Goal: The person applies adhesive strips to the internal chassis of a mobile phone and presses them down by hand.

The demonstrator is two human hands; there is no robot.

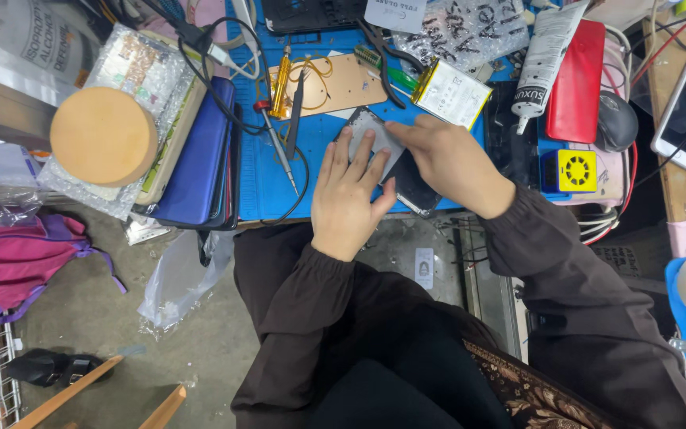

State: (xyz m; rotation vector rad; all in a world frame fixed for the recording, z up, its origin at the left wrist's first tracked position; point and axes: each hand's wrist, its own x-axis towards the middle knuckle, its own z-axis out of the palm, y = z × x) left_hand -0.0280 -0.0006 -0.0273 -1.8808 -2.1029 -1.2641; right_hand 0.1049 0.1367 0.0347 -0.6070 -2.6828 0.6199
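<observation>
Phone (406,179) lies opened on the blue surface (263,183), its pale back panel (371,131) partly lifted off. Left hand (351,195) rests flat on it, fingers (343,155) spread, gripping nothing. Right hand (446,159) pinches the panel's top edge. Screwdriver (279,143) and battery (452,94) lie near. The opening looks underway, the panel not yet fully off.

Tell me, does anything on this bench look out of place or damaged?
Yes. The phone under both hands lies opened, its grey inside showing. A loose battery rests above it, and black cables sprawl across the blue mat.
</observation>
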